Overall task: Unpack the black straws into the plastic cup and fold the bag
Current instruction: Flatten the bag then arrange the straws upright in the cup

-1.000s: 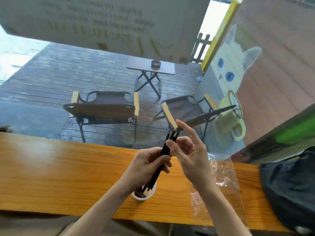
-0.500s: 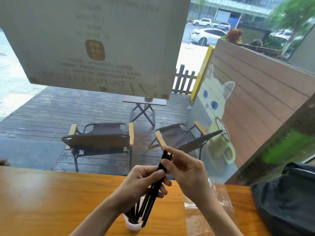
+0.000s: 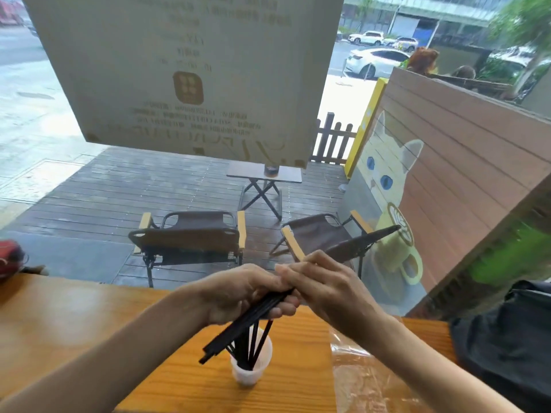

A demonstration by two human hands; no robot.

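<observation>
My left hand point(image 3: 238, 293) grips a bundle of black straws point(image 3: 238, 326) held at a slant above the white plastic cup point(image 3: 252, 369). The bundle's lower ends hang left of the cup, outside its rim. Several other black straws stand inside the cup. My right hand point(image 3: 325, 289) pinches the bundle's upper end, touching my left hand's fingers. The clear plastic bag point(image 3: 366, 380) lies flat on the wooden counter point(image 3: 74, 320), to the right of the cup and under my right forearm.
A dark bag point(image 3: 507, 338) lies on the counter at the far right. A red object point(image 3: 10, 259) sits at the counter's left end. Right behind the counter is a window with a large sign; folding chairs and a small table stand outside.
The camera has tilted up. The straw bundle has gone from near upright to slanted, its lower ends swinging left out of the cup. My right hand dropped to the bundle's upper end.
</observation>
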